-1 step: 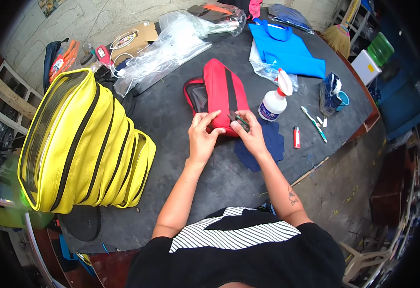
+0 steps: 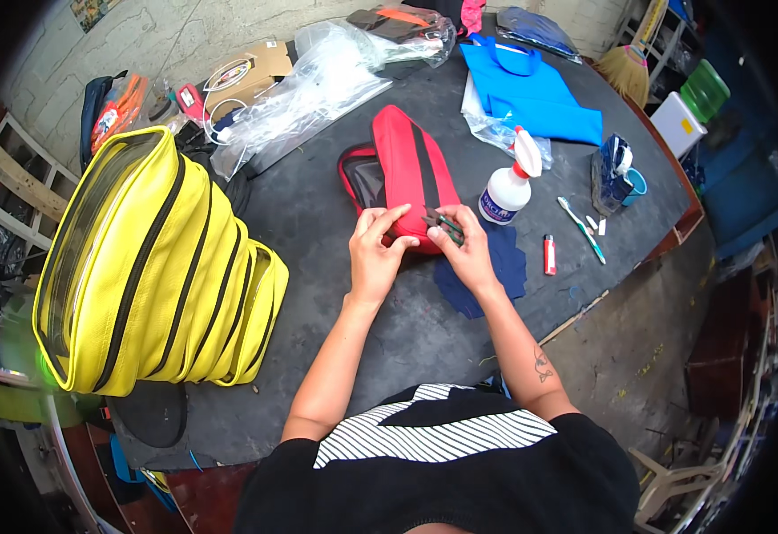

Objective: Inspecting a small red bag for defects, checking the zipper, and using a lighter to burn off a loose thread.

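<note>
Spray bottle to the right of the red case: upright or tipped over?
Upright: the white spray bottle stands base down beside the red case, its red-and-white trigger head uppermost.

Bags left of pouch, spray bottle right.

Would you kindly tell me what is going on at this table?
A person is handling a red case at the dark table. The left-hand grip holds its near end, while the right-hand grip holds small snips, their tips close to that same end. Yellow cases stand to the left; a white spray bottle stands to the right.
</note>
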`<state>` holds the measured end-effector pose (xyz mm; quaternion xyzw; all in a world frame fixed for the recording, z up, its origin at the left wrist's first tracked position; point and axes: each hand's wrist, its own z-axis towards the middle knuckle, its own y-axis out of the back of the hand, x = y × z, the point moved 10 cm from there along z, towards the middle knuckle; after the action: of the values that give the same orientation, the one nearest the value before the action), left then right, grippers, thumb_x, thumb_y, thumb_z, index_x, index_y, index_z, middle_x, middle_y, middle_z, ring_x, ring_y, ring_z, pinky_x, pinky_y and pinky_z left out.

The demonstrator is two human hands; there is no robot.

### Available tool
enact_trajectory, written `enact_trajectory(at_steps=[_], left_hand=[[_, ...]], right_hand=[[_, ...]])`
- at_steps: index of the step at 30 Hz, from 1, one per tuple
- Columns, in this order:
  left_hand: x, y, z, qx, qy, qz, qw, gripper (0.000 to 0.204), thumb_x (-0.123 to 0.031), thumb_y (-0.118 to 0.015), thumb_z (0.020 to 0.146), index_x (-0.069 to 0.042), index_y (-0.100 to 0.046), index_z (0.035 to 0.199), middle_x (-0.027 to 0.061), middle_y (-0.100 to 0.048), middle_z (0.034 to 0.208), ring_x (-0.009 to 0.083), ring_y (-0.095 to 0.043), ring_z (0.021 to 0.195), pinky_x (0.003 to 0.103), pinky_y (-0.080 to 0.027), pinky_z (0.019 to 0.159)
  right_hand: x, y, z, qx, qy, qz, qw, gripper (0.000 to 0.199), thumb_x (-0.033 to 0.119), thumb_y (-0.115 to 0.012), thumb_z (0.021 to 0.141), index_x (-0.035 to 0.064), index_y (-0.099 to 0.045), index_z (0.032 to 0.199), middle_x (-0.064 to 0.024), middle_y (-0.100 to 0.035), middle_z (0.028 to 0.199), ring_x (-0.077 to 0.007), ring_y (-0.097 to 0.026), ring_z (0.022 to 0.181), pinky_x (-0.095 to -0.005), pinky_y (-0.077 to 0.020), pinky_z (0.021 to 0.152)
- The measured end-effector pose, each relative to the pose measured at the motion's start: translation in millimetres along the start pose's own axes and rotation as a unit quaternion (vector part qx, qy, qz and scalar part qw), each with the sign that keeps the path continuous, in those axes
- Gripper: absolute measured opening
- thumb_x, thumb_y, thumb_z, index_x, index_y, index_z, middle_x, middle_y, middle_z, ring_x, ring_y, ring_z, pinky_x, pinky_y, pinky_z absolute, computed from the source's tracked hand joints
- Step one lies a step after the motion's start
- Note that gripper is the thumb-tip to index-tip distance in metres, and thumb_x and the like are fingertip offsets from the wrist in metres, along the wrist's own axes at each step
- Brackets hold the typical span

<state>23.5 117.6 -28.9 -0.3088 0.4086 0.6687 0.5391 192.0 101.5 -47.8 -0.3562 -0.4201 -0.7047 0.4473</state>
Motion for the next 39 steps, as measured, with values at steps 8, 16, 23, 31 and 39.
enact_trajectory(at_steps=[8,16,23,31,39], left_hand=[[-16,10,6,-0.013,-0.09,-0.007,0.996,0.031,0.004,-0.078,0.06,-0.001,-0.063,0.087,0.0072,-0.059,0.085,0.0165,-0.059,0.078,0.027,-0.048,0.069],[-17,13,9,-0.01,-0.1,-0.039,0.994,0.029,0.006,-0.078,0.06,-0.001,-0.061,0.083,0.0053,-0.057,0.083,0.0134,-0.058,0.076,0.025,-0.047,0.066],[-20,13,6,-0.008,-0.114,-0.033,0.993,0.029,0.005,-0.079,0.059,-0.001,-0.061,0.082,0.0049,-0.058,0.082,0.0132,-0.058,0.075,0.025,-0.047,0.065],[-28,10,12,0.067,-0.097,-0.045,0.992,0.032,0.005,-0.08,0.057,-0.001,-0.061,0.082,0.0044,-0.059,0.082,0.0141,-0.058,0.078,0.026,-0.047,0.069],[-27,5,14,0.158,-0.023,-0.13,0.979,0.033,0.008,-0.078,0.058,-0.001,-0.065,0.087,0.0029,-0.061,0.089,0.0123,-0.057,0.084,0.025,-0.046,0.073]], right_hand=[[19,9,-8,0.002,0.032,0.004,0.999,0.027,0.005,-0.072,0.074,-0.0016,-0.067,0.1,-0.0057,-0.054,0.083,-0.0133,-0.055,0.081,-0.0256,-0.0446,0.075],[34,13,-9,-0.026,0.091,-0.008,0.995,0.03,0.001,-0.075,0.069,-0.0003,-0.07,0.099,-0.0047,-0.053,0.077,-0.0123,-0.054,0.072,-0.0242,-0.0444,0.067],[36,14,-10,-0.039,0.09,-0.01,0.995,0.028,0.006,-0.078,0.069,-0.0002,-0.071,0.096,-0.0058,-0.051,0.073,-0.0137,-0.053,0.067,-0.0261,-0.0447,0.063],[76,32,15,-0.028,0.152,-0.041,0.987,0.026,0.007,-0.075,0.069,0.003,-0.069,0.093,-0.0025,-0.05,0.075,-0.0125,-0.049,0.071,-0.0255,-0.0363,0.06],[153,3,14,0.074,0.36,-0.294,0.882,0.021,0.021,-0.078,0.061,0.0106,-0.065,0.074,0.0006,-0.054,0.069,-0.021,-0.045,0.068,-0.0345,-0.0343,0.064]])
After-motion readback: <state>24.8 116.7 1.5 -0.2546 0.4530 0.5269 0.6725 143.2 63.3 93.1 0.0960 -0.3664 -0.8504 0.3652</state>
